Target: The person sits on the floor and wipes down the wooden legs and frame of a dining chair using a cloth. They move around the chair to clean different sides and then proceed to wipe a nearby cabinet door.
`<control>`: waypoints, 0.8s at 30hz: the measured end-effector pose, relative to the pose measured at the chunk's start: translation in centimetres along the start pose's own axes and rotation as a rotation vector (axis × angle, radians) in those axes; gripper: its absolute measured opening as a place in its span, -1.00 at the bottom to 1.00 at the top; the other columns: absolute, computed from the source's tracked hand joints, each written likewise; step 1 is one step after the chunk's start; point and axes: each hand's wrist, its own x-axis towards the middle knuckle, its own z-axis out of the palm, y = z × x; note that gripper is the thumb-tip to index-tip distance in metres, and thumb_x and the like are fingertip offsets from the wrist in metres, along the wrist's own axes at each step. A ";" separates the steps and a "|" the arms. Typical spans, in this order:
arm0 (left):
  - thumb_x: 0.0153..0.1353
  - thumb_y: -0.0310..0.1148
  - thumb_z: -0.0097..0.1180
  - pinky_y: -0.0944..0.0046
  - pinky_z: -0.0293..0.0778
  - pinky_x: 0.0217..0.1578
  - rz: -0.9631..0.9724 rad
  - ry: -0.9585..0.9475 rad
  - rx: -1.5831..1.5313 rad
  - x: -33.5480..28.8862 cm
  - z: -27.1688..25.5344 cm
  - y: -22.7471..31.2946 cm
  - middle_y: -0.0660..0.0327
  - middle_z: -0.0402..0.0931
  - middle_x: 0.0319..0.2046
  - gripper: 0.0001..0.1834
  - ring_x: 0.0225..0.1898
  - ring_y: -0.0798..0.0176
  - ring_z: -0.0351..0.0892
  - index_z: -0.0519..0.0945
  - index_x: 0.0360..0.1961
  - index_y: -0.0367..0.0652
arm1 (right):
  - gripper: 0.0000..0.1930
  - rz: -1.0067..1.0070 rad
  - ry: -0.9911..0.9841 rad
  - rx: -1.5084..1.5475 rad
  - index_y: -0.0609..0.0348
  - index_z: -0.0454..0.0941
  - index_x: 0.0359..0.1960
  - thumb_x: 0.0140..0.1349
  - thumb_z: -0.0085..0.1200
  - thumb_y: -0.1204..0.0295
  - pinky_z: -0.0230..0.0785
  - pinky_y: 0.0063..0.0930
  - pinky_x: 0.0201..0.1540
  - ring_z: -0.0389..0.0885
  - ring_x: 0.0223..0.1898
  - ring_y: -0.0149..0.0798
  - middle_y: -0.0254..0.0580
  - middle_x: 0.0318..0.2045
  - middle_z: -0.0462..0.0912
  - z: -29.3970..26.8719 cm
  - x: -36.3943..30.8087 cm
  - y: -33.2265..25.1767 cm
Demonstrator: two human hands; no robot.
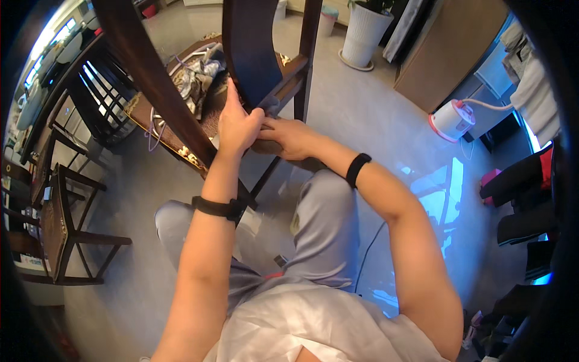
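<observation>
A dark wooden chair (256,51) stands in front of me with its back toward me. My left hand (237,125) is at the low end of the broad middle slat, index finger stretched up along it and thumb out to the right. Its other fingers are hidden. Just right of it, touching its thumb, my right hand (291,137) bends its fingers around the lower back rail. A grey, cloth-like piece (272,107) shows above the fingers, apparently gripped there. On the patterned seat lies a crumpled silvery-brown bundle (199,75) with thin loops around it.
Other dark chairs (60,229) and a long table (45,96) stand at the left. A white ribbed planter (365,33) is at the far side. A white-and-pink appliance (452,120) with a hose stands right, near hanging clothes (538,90). A thin cable (369,250) crosses the floor.
</observation>
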 end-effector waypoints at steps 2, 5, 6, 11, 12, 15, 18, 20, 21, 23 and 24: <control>-0.08 -0.28 0.11 0.18 0.49 -0.13 -0.026 -0.013 0.007 -0.4 -0.4 0.3 -0.15 0.55 0.00 0.00 -0.29 0.04 0.63 0.01 0.43 -0.31 | -0.19 -0.016 -0.085 -0.080 -0.41 0.34 0.28 -0.13 0.11 0.56 0.48 -0.16 0.04 0.53 0.05 0.02 -0.29 0.30 0.30 -0.2 0.4 0.9; -0.05 -0.30 0.11 0.18 0.42 0.03 -0.031 -0.013 0.089 -0.6 -0.4 1.3 -0.18 0.44 0.13 -0.02 -0.07 0.01 0.57 0.01 0.42 -0.33 | -0.18 0.198 -0.038 -0.190 -0.50 0.32 0.27 -0.11 0.15 0.54 0.54 -0.09 -0.10 0.59 -0.06 0.03 -0.28 0.26 0.32 -0.9 0.3 6.3; -0.05 -0.30 0.10 0.17 0.39 0.08 -0.025 -0.003 0.102 -0.6 0.0 1.5 -0.18 0.40 0.17 -0.03 0.01 -0.02 0.53 0.02 0.42 -0.34 | -0.20 0.319 0.082 -0.226 -0.44 0.33 0.27 -0.10 0.16 0.53 0.53 -0.10 -0.09 0.60 -0.08 0.06 -0.23 0.20 0.37 -0.8 -0.3 8.7; -0.08 -0.50 0.06 -0.03 0.14 0.30 0.418 0.302 0.191 -3.0 1.9 1.9 -0.16 0.27 0.19 -0.12 0.26 -0.25 0.22 0.13 0.38 -0.34 | -0.33 0.583 0.656 0.563 -0.01 0.38 0.24 -0.03 0.11 0.58 0.42 -0.30 0.07 0.57 -0.01 -0.08 -0.14 0.07 0.54 2.9 -5.4 19.1; -0.08 -0.51 0.07 -0.02 0.11 0.31 0.450 0.258 0.215 -3.9 2.2 1.9 -0.17 0.25 0.21 -0.16 0.27 -0.22 0.21 0.18 0.34 -0.35 | -0.34 0.639 0.837 0.829 0.00 0.36 0.25 0.00 0.11 0.58 0.41 -0.31 0.08 0.56 -0.01 -0.11 -0.16 0.06 0.54 3.3 -5.6 19.5; -0.07 -0.59 0.05 0.05 0.18 0.28 0.409 0.061 0.254 -5.8 3.8 2.0 -0.11 0.26 0.20 -0.31 0.26 -0.13 0.25 0.35 0.23 -0.33 | -0.23 0.509 0.994 1.118 0.01 0.25 0.33 -0.02 0.19 0.54 0.39 -0.27 0.11 0.53 0.02 -0.17 -0.13 0.10 0.49 2.3 -2.9 18.1; -0.02 -0.59 0.07 0.06 0.23 0.25 0.317 -0.126 0.168 -6.8 7.1 -0.5 -0.07 0.28 0.18 -0.36 0.23 -0.11 0.28 0.41 0.20 -0.26 | -0.20 0.379 1.020 0.935 0.12 0.24 0.32 -0.05 0.28 0.54 0.36 -0.32 0.13 0.50 0.04 -0.20 -0.19 0.08 0.50 4.5 0.8 19.6; -0.02 -0.59 0.08 0.06 0.23 0.24 0.204 -0.185 0.194 -7.3 7.8 -3.0 -0.07 0.28 0.18 -0.37 0.22 -0.09 0.29 0.41 0.19 -0.26 | -0.11 0.461 0.990 0.882 0.15 0.20 0.34 -0.12 0.34 0.50 0.28 -0.35 0.21 0.46 0.11 -0.18 -0.14 0.11 0.49 8.4 2.8 22.0; -0.01 -0.59 0.08 0.06 0.23 0.24 0.148 -0.211 0.207 -7.6 8.0 -4.2 -0.06 0.28 0.18 -0.38 0.22 -0.09 0.29 0.41 0.19 -0.26 | -0.02 0.571 0.958 0.911 0.13 0.13 0.37 -0.19 0.39 0.45 0.22 -0.34 0.29 0.42 0.19 -0.14 -0.06 0.16 0.46 10.5 3.2 23.4; 0.02 -0.59 0.06 0.05 0.21 0.24 0.024 -0.234 0.181 -8.2 8.4 -6.3 -0.07 0.32 0.15 -0.42 0.21 -0.08 0.30 0.41 0.17 -0.28 | -0.06 0.823 0.802 0.862 0.13 0.15 0.33 -0.17 0.40 0.42 0.26 -0.27 0.26 0.40 0.23 -0.02 0.01 0.16 0.47 14.7 2.3 24.2; 0.03 -0.59 0.06 0.05 0.21 0.24 0.009 -0.248 0.203 -8.5 8.6 -7.3 -0.07 0.34 0.15 -0.42 0.21 -0.08 0.30 0.41 0.17 -0.29 | -0.07 0.817 0.821 0.812 0.13 0.17 0.32 -0.16 0.40 0.42 0.27 -0.25 0.25 0.41 0.23 0.01 0.03 0.15 0.48 16.9 1.5 24.6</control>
